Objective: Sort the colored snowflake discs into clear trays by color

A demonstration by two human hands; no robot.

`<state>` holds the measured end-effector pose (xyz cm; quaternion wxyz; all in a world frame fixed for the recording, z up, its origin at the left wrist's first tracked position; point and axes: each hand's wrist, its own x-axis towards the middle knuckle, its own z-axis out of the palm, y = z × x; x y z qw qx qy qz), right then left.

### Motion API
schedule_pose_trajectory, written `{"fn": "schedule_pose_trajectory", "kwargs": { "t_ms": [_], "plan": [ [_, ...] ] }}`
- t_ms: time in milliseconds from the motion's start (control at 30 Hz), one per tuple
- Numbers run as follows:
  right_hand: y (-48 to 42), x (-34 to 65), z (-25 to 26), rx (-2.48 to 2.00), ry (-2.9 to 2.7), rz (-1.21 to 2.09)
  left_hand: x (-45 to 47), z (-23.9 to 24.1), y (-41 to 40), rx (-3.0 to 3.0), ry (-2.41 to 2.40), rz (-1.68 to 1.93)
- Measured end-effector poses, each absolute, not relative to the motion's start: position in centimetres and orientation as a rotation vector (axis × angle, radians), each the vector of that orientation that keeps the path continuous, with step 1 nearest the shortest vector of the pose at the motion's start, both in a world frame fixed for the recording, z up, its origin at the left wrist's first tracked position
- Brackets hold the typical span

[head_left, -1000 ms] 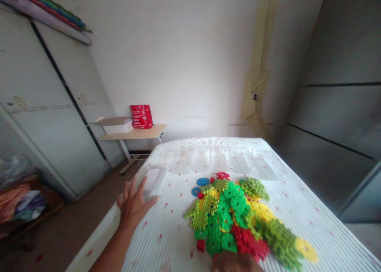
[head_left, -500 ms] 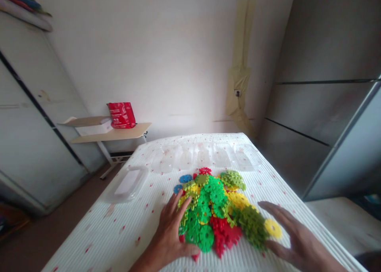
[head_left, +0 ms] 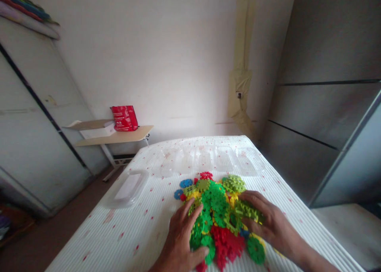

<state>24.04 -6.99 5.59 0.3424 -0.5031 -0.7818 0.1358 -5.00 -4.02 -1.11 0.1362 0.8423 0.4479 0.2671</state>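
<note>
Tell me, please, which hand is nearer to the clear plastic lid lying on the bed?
Left. The left hand rests on the pile's left edge, nearer the clear plastic lid; the right hand lies on the pile's far side.

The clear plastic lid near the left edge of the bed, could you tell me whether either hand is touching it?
No, the clear plastic lid lies apart, while the left hand and right hand both rest on the pile of toy gears.

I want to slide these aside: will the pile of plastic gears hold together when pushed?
Probably not. The gears lie loose and overlapped, so they would likely scatter. They look thin, stiff and light. The ribbed cloth may snag their teeth.
</note>
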Motion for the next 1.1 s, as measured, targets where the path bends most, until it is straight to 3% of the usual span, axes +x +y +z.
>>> {"fn": "schedule_pose_trajectory", "kwargs": {
  "t_ms": [333,767,933,1100],
  "plan": [
    [-2.0,17.6,7.9,-1.188,-1.915,0.571,-4.7,-2.3,-3.6,2.241,1.314,1.116],
    [-2.1,15.2,8.6,-1.071,-2.053,0.611,-5.2,-1.7,-4.0,2.171,1.260,1.161],
    [-1.7,16.6,8.4,-1.109,-2.176,0.423,-5.8,-1.0,-4.6,2.233,1.193,1.111],
    [-0.3,22.3,6.6,-1.603,-2.087,0.017,-5.9,-0.6,-4.2,2.149,1.216,1.111]
  ]
}}
